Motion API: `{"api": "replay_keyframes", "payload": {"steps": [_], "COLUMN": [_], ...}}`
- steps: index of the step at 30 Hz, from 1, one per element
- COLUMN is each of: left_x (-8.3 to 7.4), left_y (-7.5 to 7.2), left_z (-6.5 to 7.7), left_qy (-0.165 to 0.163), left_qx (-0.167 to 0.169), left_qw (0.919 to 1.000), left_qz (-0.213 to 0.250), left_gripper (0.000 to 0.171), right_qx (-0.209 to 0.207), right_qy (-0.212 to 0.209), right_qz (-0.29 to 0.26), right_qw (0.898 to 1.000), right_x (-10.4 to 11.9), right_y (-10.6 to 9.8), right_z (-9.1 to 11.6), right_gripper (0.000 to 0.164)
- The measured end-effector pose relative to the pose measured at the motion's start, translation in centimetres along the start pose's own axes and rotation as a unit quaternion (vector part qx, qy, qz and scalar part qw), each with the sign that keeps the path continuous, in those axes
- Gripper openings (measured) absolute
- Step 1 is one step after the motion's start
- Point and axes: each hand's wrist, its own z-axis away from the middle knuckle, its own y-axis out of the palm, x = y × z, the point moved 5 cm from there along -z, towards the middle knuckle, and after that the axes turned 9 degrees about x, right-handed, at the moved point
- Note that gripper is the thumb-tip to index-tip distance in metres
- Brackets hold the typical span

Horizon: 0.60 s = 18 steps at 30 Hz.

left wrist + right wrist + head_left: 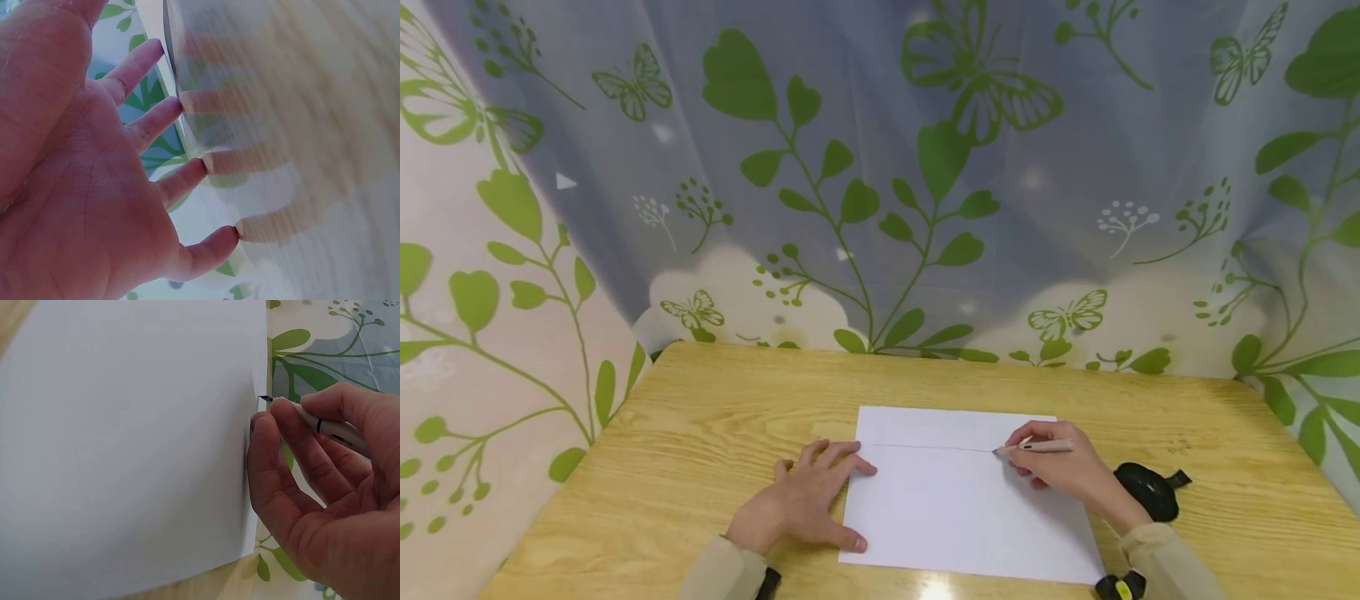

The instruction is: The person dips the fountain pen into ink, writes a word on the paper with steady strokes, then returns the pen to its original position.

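Observation:
A white sheet of paper [955,508] lies on the wooden table, with a thin dark line [925,447] drawn across its upper part. My right hand [1056,458] pinches a white fountain pen [1048,446] between thumb and fingers. The pen's dark nib [265,398] is right at the paper, at the right end of the line. My left hand [808,496] is spread at the paper's left edge, its thumb and some fingertips over the sheet. In the left wrist view, the fingertips [222,240] press on the glossy tabletop, which mirrors them.
A black rounded object [1147,492] with a short strap lies on the table just right of my right wrist. A small black and yellow piece [1122,587] sits by the sheet's lower right corner. Behind the table [730,400] hangs a curtain [880,167] printed with leaves and butterflies.

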Motion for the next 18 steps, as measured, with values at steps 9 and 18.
{"api": "replay_keyframes", "payload": {"steps": [9, 18], "left_x": [-0.07, -0.12], "left_y": [0.05, -0.01], "left_z": [0.04, -0.04], "left_qy": [-0.003, -0.003], "left_qx": [0.004, 0.004], "left_qw": [1.0, 1.0], "left_qz": [0.004, 0.001], "left_gripper": [0.083, 0.083], "right_qx": [0.003, 0.005], "right_qy": [-0.009, -0.013], "right_qz": [0.004, 0.012], "right_qw": [1.0, 1.0], "right_x": [-0.36, -0.33], "right_y": [-0.46, -0.94], "right_z": [0.17, 0.61], "right_gripper": [0.021, 0.021]}}
